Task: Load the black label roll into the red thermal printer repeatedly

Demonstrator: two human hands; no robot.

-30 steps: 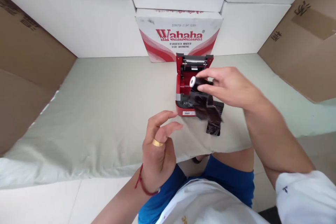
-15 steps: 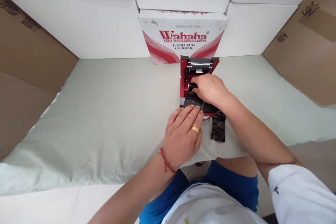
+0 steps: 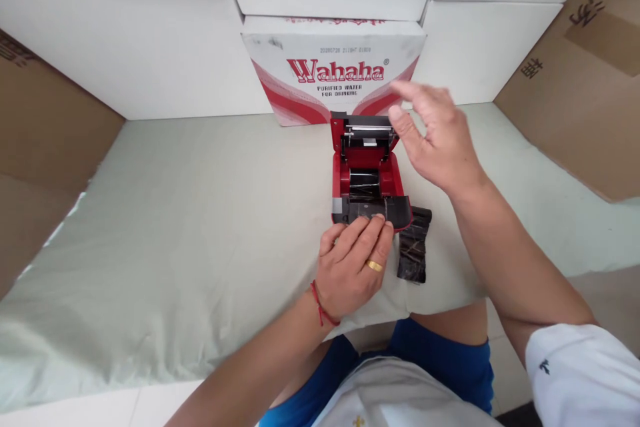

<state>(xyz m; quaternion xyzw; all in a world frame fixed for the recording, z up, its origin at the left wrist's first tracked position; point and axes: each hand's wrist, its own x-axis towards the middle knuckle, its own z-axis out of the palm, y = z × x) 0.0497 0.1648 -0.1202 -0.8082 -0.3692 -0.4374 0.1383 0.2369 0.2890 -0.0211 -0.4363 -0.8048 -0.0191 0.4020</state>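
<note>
A small red-and-black label printer (image 3: 337, 177) sits with its lid (image 3: 367, 121) raised. Inside lies a roll of glossy black labels (image 3: 365, 183), its strip drawn over the front edge. My left hand (image 3: 353, 267), wearing a gold ring and a red cord bracelet, is closed on the printer's front edge, fingertips pressing on the strip; its thumb is mostly hidden. My right hand (image 3: 437, 137) hovers by the lid's right corner, thumb and fingers apart, holding nothing; whether it touches the lid I cannot tell. Right of the printer, a loose black strip (image 3: 414, 247) rests on the cloth.
Pale green cloth (image 3: 200, 227) covers the table. Behind the printer stands a white-and-red Wahaha water carton (image 3: 340, 73), backed by stacked white boxes (image 3: 125, 47). Brown cardboard boxes flank the table at left (image 3: 45, 147) and right (image 3: 575, 100).
My right hand has left the roll inside the printer and risen up and right to beside the lid, its fingers spreading. My left hand stays at the printer's front edge.
</note>
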